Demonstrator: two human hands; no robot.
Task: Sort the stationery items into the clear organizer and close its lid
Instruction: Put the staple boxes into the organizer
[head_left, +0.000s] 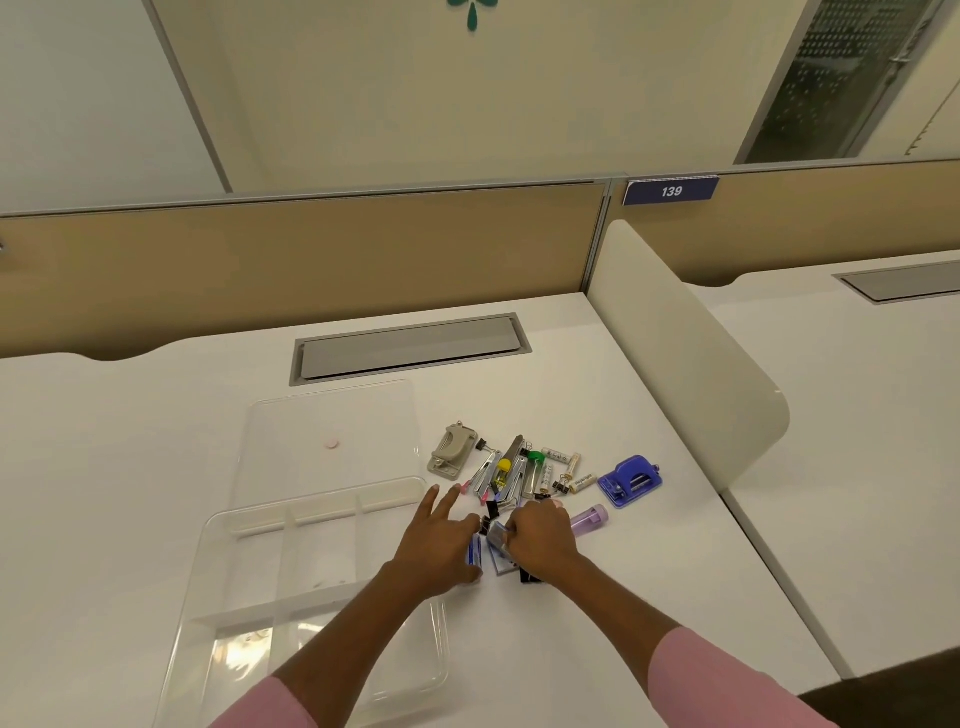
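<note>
A clear organizer (249, 597) with white dividers lies at the front left, and its clear lid (332, 415) lies flat behind it. A heap of stationery (519, 473) sits in the middle of the desk: a grey hole punch (453, 450), a blue hole punch (629, 480), staple boxes, binder clips, white tubes and a purple tube (589, 517). My left hand (439, 545) rests flat over a blue staple box (474, 555), index finger stretched out. My right hand (543, 535) is shut on a small clear box (497, 538) at the heap's near edge.
A grey cable hatch (410, 347) is set into the desk behind the lid. A white rounded divider (675, 374) bounds the desk on the right, a tan partition (311, 260) at the back. A small pink disc (331, 443) lies on the lid.
</note>
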